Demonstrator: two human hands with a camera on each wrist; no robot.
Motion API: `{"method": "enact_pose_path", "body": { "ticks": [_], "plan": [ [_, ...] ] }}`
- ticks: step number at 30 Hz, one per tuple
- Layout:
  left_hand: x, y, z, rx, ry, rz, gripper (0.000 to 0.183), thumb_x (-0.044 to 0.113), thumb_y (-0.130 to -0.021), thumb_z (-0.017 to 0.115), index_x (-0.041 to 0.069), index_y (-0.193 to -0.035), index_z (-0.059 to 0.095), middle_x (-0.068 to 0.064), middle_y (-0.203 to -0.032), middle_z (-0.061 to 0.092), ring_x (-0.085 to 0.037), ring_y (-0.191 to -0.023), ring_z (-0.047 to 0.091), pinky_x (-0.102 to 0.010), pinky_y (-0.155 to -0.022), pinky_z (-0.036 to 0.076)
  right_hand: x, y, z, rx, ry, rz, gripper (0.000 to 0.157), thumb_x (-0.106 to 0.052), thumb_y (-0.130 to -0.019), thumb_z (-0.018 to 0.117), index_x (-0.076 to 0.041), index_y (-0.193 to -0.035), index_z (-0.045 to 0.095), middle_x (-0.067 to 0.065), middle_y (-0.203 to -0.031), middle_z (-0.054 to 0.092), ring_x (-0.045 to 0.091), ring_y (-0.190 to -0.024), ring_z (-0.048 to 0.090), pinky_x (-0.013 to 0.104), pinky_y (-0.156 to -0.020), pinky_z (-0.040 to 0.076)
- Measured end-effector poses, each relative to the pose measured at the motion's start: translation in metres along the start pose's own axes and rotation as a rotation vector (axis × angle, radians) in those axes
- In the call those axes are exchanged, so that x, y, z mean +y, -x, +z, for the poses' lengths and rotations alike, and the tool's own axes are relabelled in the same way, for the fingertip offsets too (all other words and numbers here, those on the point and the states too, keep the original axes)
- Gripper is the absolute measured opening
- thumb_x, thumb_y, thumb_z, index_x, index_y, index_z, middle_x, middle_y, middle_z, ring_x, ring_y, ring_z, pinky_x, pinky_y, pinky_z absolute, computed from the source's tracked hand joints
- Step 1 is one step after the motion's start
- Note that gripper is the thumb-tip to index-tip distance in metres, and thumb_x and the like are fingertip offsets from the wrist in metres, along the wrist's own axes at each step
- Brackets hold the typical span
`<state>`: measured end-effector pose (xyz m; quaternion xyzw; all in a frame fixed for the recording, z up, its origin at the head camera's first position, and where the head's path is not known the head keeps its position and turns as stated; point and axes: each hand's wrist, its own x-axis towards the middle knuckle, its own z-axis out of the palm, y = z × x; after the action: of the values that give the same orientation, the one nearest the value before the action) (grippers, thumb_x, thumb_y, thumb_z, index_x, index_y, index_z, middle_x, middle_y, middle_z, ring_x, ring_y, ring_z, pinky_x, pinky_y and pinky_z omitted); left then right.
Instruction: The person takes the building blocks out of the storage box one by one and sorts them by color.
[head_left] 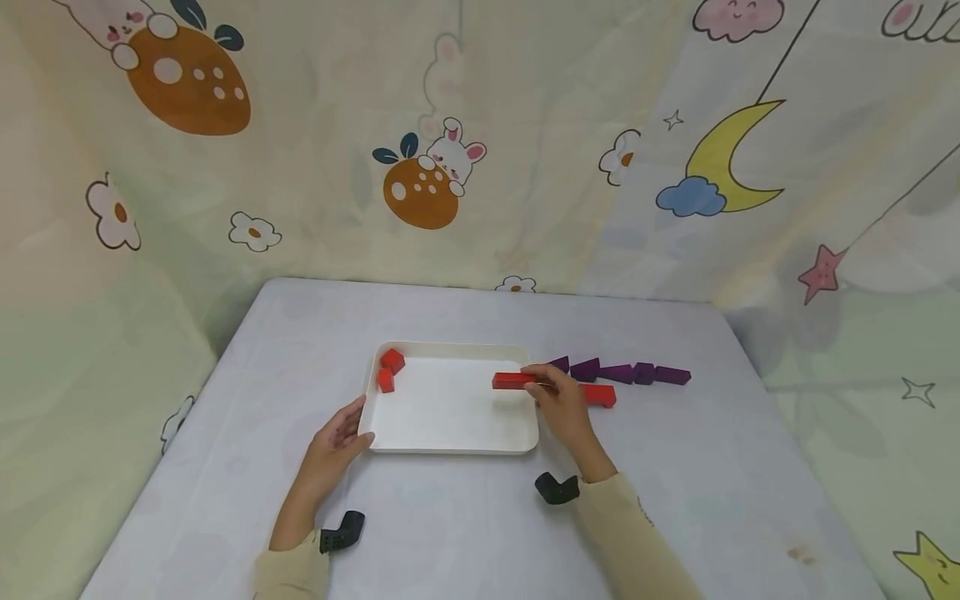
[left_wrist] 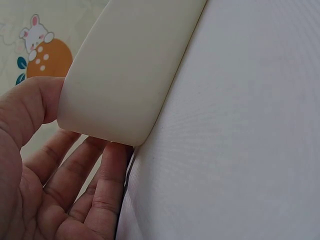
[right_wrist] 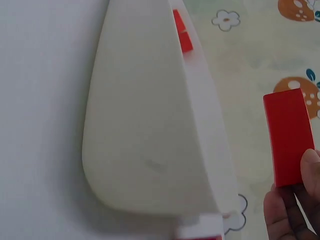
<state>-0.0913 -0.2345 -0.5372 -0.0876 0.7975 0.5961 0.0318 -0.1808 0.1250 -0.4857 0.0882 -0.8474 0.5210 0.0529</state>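
Observation:
A white rectangular tray (head_left: 450,429) lies on the table with two small red blocks (head_left: 392,361) at its far left corner. My left hand (head_left: 335,443) grips the tray's left end. In the left wrist view the thumb sits at the rim and the other fingers (left_wrist: 105,200) are at the lower edge of the end wall. Above the tray's right side, my right hand (head_left: 562,407) pinches a long red block (head_left: 512,381) between thumb and fingers. The right wrist view shows that red block (right_wrist: 289,135) held over the rim. Another red piece (head_left: 600,395) lies right of the tray, partly behind the hand.
Several dark purple blocks (head_left: 617,374) lie in a row on the table, right of the tray. A white cloth (head_left: 225,467) covers the table. Behind it hangs a printed cartoon curtain (head_left: 322,167). Black wrist cameras (head_left: 557,489) sit at both sleeves.

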Motion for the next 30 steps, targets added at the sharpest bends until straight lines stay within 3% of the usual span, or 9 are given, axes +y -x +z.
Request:
{"method": "enact_pose_path", "body": {
  "ticks": [4, 11, 16, 21, 23, 26, 28, 30],
  "plan": [
    [-0.001, 0.000, 0.001, -0.004, 0.008, -0.017, 0.069, 0.006, -0.103, 0.072, 0.005, -0.166, 0.041, -0.023, -0.165, 0.047, -0.039, -0.152, 0.047, -0.006, -0.101, 0.042, 0.016, 0.000, -0.030, 0.030, 0.093, 0.017, 0.028, 0.001, -0.100, 0.073, 0.002, -0.128, 0.074, 0.022, -0.125, 0.075, 0.037, -0.113, 0.071, 0.034, -0.098, 0.061],
    [0.002, 0.001, 0.000, -0.006, 0.010, -0.024, 0.069, 0.005, -0.104, 0.070, 0.003, -0.166, 0.040, -0.024, -0.166, 0.045, -0.039, -0.153, 0.045, -0.002, -0.097, 0.040, 0.051, 0.005, -0.077, 0.117, 0.184, -0.075, 0.024, 0.003, -0.100, 0.072, 0.007, -0.123, 0.073, 0.028, -0.120, 0.075, 0.046, -0.113, 0.071, -0.001, -0.089, 0.040],
    [0.004, 0.000, -0.001, -0.012, 0.022, -0.019, 0.068, 0.005, -0.104, 0.069, 0.002, -0.166, 0.039, -0.024, -0.168, 0.043, -0.040, -0.154, 0.044, 0.000, -0.097, 0.039, 0.070, 0.006, -0.104, 0.205, 0.251, -0.178, 0.022, 0.009, -0.096, 0.074, 0.011, -0.117, 0.072, 0.031, -0.113, 0.075, 0.052, -0.106, 0.071, -0.005, -0.086, 0.038],
    [0.005, -0.002, -0.001, -0.012, 0.011, -0.020, 0.069, 0.006, -0.104, 0.070, 0.002, -0.166, 0.039, -0.023, -0.168, 0.042, -0.039, -0.155, 0.043, -0.001, -0.097, 0.039, 0.085, 0.008, -0.126, 0.226, 0.313, -0.109, 0.022, 0.005, -0.099, 0.071, 0.010, -0.120, 0.071, 0.032, -0.120, 0.072, 0.053, -0.113, 0.070, -0.005, -0.088, 0.034],
    [0.004, -0.002, 0.000, -0.010, 0.003, -0.012, 0.069, 0.005, -0.104, 0.070, 0.002, -0.166, 0.040, -0.024, -0.168, 0.043, -0.040, -0.154, 0.044, -0.001, -0.098, 0.040, 0.090, 0.009, -0.134, 0.222, 0.342, -0.053, 0.022, 0.003, -0.101, 0.070, 0.008, -0.123, 0.071, 0.032, -0.124, 0.071, 0.052, -0.117, 0.069, 0.004, -0.091, 0.045],
    [0.004, -0.003, 0.002, -0.007, 0.000, -0.002, 0.068, 0.005, -0.104, 0.070, 0.001, -0.165, 0.040, -0.025, -0.166, 0.044, -0.042, -0.153, 0.045, -0.002, -0.097, 0.041, 0.099, 0.010, -0.142, 0.194, 0.380, 0.014, 0.023, 0.001, -0.104, 0.068, 0.008, -0.126, 0.069, 0.032, -0.128, 0.069, 0.052, -0.121, 0.066, 0.037, -0.100, 0.058],
    [0.004, -0.004, 0.002, -0.009, 0.006, -0.003, 0.068, 0.005, -0.104, 0.069, 0.000, -0.165, 0.040, -0.026, -0.166, 0.044, -0.042, -0.153, 0.045, -0.001, -0.097, 0.041, 0.103, 0.012, -0.146, 0.168, 0.377, 0.055, 0.024, 0.001, -0.104, 0.068, 0.009, -0.127, 0.068, 0.034, -0.131, 0.067, 0.053, -0.123, 0.064, 0.061, -0.103, 0.054],
    [0.003, -0.004, 0.003, -0.012, 0.008, -0.012, 0.069, 0.005, -0.104, 0.070, 0.001, -0.165, 0.040, -0.025, -0.166, 0.044, -0.041, -0.153, 0.045, -0.001, -0.096, 0.041, 0.106, 0.012, -0.149, 0.135, 0.376, 0.092, 0.025, 0.002, -0.104, 0.067, 0.010, -0.128, 0.067, 0.036, -0.134, 0.065, 0.055, -0.124, 0.063, 0.068, -0.106, 0.050]
  ]
}}
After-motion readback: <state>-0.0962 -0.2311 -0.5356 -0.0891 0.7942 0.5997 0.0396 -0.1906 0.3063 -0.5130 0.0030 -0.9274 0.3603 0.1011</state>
